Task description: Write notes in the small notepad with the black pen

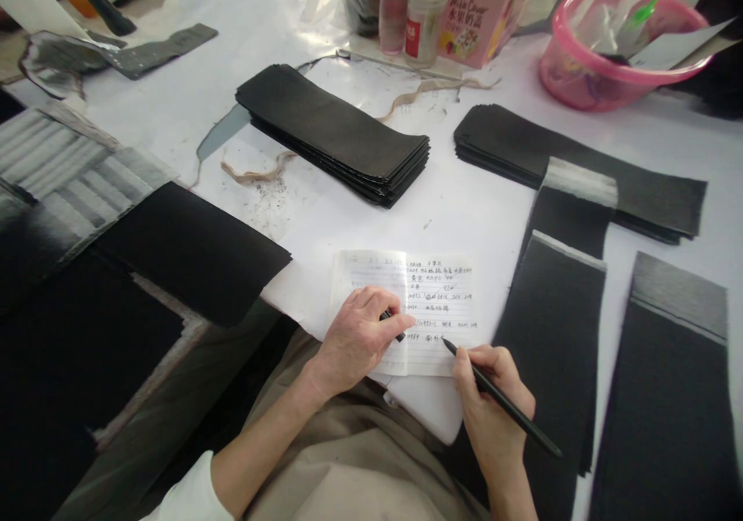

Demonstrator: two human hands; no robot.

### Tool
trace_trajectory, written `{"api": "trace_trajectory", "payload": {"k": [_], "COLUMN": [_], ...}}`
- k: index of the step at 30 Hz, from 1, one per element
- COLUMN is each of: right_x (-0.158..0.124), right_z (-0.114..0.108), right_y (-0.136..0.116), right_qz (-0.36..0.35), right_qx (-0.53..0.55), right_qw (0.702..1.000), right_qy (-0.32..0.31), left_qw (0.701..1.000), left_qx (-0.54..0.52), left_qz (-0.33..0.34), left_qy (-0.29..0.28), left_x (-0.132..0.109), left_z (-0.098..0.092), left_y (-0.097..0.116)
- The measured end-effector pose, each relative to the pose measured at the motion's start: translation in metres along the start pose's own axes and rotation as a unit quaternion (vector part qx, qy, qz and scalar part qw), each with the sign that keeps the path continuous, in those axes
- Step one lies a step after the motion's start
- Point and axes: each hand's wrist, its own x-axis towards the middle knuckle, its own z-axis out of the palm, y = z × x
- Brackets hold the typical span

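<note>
A small lined notebook [429, 360] lies spread flat near the table's front edge, with handwriting on its right page. My right hand [491, 409] grips a black pen [522, 419], its tip at the end of the lowest written line. Across the left page rests my left hand [357, 339], fingers curled round a short black pen cap [400, 337] that is partly hidden. The left thumb reaches to the right page.
Stacks of black strips [337, 126] and more black strips [586, 169] lie behind the notebook. Black panels [197, 250] cover the left side; long black pieces [557, 312] lie at right. Farther back stand a pink basin [604, 80], a pink box [476, 25] and a jar [426, 25].
</note>
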Motion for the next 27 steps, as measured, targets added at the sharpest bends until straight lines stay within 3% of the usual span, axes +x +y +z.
{"api": "trace_trajectory", "payload": {"k": [5, 13, 27], "right_x": [-0.0001, -0.0012, -0.0006], "right_z": [-0.0013, -0.0008, -0.0012], "right_y": [-0.0001, 0.0006, -0.0016], "right_qz": [-0.014, 0.031, 0.011], "right_qx": [0.005, 0.015, 0.010], "right_qw": [1.000, 0.999, 1.000], "right_qy": [-0.008, 0.002, 0.008], "left_qw": [1.000, 1.000, 1.000], "left_qx": [0.000, -0.002, -0.002], "left_qz": [0.000, 0.002, 0.001], "left_qy": [-0.001, 0.001, 0.004], "left_x": [-0.0003, 0.0006, -0.0001], "left_z": [-0.0001, -0.0004, -0.0001], "left_y": [-0.0006, 0.0001, 0.0001]}}
